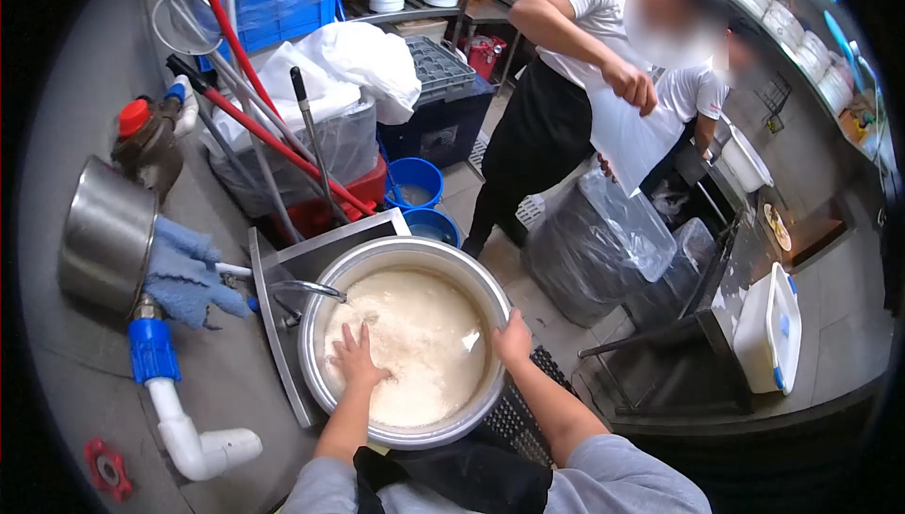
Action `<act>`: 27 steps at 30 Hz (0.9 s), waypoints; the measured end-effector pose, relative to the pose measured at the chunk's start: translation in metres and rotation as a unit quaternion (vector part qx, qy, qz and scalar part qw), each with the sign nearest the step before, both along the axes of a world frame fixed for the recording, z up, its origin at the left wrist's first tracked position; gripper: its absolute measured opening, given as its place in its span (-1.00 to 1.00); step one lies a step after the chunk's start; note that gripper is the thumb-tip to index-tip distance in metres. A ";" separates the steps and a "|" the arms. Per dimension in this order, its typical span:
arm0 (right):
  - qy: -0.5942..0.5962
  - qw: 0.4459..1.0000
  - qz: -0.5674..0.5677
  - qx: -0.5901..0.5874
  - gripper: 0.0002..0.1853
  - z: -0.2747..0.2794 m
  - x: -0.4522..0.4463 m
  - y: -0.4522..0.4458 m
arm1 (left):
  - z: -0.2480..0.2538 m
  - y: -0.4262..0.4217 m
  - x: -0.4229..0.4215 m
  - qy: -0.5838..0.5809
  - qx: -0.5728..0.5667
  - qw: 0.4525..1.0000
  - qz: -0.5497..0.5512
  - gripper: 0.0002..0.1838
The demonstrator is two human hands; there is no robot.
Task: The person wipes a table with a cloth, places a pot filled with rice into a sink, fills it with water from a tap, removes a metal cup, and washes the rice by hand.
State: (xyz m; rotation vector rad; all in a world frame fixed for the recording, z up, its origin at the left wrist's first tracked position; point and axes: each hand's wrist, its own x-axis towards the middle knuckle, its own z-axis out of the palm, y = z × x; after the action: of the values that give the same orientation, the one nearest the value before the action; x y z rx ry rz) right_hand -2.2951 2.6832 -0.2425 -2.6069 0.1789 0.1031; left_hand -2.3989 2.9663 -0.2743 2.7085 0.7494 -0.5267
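Observation:
A large round metal pot stands before me, filled with cloudy whitish water over pale grains that look like rice. My left hand is at the water's surface on the pot's left side, its fingers spread and holding nothing. On the opposite side, my right hand grips the pot's rim. A curved metal spout reaches over the left rim, close to my left hand. Beneath and behind the pot, part of a metal sink shows.
Blue buckets stand behind the pot. To the right, a person holds a white sheet or bag over a lined bin; another person is behind. Pipes, a metal pan and a blue cloth are at left.

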 end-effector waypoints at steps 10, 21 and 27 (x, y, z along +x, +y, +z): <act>0.031 0.999 -0.024 -0.007 -0.54 0.004 0.006 0.004 | -0.015 0.013 0.035 -0.051 0.008 0.999 -0.013 -0.27; 0.041 0.999 -0.010 -0.007 -0.51 0.000 0.009 0.002 | -0.053 0.022 0.063 -0.229 -0.191 0.947 0.121 -0.83; 0.019 1.000 -0.008 -0.010 -0.56 0.001 0.008 0.005 | -0.096 0.035 0.072 -0.212 -0.046 0.976 -0.003 -0.75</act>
State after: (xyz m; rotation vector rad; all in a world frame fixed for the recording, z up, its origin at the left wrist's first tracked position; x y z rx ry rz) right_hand -2.2871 2.6879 -0.2414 -2.6252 0.2141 0.1460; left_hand -2.3264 3.0014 -0.3700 2.6025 0.5837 0.0234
